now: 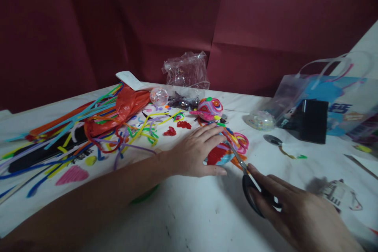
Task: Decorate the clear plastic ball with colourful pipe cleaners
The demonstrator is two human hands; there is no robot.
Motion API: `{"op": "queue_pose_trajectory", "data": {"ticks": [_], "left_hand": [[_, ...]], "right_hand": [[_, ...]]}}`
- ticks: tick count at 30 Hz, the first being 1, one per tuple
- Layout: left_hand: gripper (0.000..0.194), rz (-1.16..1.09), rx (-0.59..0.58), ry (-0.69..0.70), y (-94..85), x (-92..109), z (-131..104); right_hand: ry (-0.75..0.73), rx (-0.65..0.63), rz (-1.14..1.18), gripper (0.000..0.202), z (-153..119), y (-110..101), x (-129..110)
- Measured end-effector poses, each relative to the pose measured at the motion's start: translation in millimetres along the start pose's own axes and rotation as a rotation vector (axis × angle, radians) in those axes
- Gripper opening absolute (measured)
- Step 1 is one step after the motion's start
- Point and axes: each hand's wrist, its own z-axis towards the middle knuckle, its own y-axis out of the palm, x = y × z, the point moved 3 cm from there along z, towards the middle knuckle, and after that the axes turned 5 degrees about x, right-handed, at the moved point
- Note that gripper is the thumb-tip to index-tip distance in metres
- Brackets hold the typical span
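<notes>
A colourful craft figure [222, 154] lies on the white table, its body striped in red, blue and orange and its round head [210, 109] swirled in pink. Pink and orange loops stick out on its right side. My left hand [201, 150] rests over the body, fingers along the top and thumb below, and covers part of it. Scissors with black handles [250, 193] are in my right hand [295, 208], fingers in the loops. Their blades [236, 152] point up and left against the figure's right side; whether they are fully closed is hard to see.
Loose pipe cleaners [88, 120] spill from a red plastic bag [131, 104] on the left. Behind stand a clear ball [158, 97] and a clear plastic bag [187, 71]. On the right are a clear dome [261, 120], a black box [314, 121] and a carrier bag [342, 102].
</notes>
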Motion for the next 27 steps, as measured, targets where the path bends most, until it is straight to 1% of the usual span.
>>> {"op": "queue_pose_trajectory", "data": {"ticks": [2, 5, 8, 13, 17, 25, 27], "left_hand": [[0.075, -0.003, 0.0, -0.002, -0.6, 0, 0], [0.073, -0.005, -0.006, -0.01, -1.3, -1, 1], [0.073, -0.002, -0.01, -0.019, -2.1, -1, 2], [0.073, 0.003, -0.016, -0.03, -2.9, 0, 2], [0.073, 0.006, -0.01, -0.026, -1.9, 0, 1], [0.073, 0.011, 0.007, -0.012, -0.1, 0, 1], [0.073, 0.007, 0.009, -0.007, 0.1, 0, 1]], "right_hand": [[-0.007, 0.045, -0.049, 0.043, 2, 2, -5], [-0.014, 0.054, -0.067, 0.043, 5, 7, -10], [0.001, 0.073, -0.077, 0.044, 5, 10, -11], [0.032, 0.036, -0.023, 0.037, -7, 9, -5], [0.031, 0.032, 0.007, 0.037, -14, 9, -3], [0.041, 0.025, -0.009, 0.037, -12, 16, -1], [0.039, 0.047, -0.008, 0.036, -11, 15, -1]]}}
